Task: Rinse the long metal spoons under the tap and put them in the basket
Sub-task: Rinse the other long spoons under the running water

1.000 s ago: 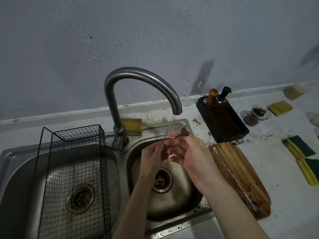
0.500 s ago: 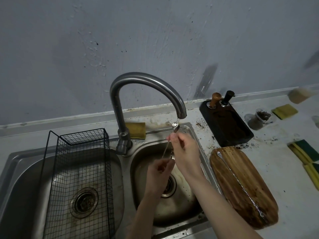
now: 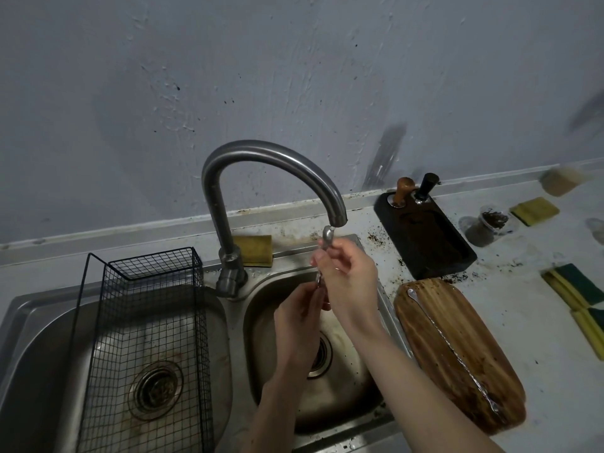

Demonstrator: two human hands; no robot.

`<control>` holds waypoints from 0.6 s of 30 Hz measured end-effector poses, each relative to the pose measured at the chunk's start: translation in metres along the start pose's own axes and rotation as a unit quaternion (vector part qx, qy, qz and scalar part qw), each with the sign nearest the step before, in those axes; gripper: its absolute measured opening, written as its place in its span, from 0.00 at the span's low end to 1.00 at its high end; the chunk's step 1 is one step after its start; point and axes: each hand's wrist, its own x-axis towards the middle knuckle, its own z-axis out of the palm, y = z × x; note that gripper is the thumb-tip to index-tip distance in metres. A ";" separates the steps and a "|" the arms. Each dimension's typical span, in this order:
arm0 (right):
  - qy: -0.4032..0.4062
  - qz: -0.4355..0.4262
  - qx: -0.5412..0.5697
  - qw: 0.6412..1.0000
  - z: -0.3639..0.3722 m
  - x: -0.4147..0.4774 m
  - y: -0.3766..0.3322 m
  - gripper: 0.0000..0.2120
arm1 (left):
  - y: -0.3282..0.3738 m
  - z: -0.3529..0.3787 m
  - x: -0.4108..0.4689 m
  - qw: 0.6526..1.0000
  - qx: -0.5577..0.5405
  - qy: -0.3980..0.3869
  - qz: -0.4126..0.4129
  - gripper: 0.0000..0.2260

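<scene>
A long metal spoon [image 3: 327,237] stands almost upright over the right sink basin [image 3: 346,384], its bowl right under the spout of the curved tap [image 3: 271,155]. My right hand [image 3: 348,279] pinches the spoon just below the bowl. My left hand [image 3: 299,322] grips the lower part of its handle. A second long metal spoon [image 3: 454,351] lies diagonally on the wooden board [image 3: 434,351] to the right of the sink. The black wire basket [image 3: 147,341] stands in the left basin with nothing visible in it.
A yellow sponge [image 3: 253,250] sits behind the tap. A dark tray [image 3: 425,233] with two tampers stands at the back right, beside small cups of coffee grounds [image 3: 490,223]. More sponges [image 3: 578,299] lie along the right edge. Coffee grounds are scattered on the counter.
My right hand has stayed near the top of the spoon and my left hand has dropped to its lower end. The spoon's bowl now sits right under the spout.
</scene>
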 end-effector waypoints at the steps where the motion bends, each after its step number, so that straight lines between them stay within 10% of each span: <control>1: 0.000 0.004 0.005 1.000 -0.001 0.000 0.001 0.07 | 0.001 0.001 0.000 1.000 -0.001 0.000 0.005 0.09; 9: 0.010 -0.011 -0.168 0.986 -0.046 -0.001 0.036 0.09 | 0.005 0.010 0.003 1.000 -0.009 -0.003 -0.004 0.11; 18: -0.007 0.157 -0.501 0.851 -0.155 -0.015 0.124 0.16 | 0.020 0.010 0.012 1.000 -0.013 0.006 -0.009 0.09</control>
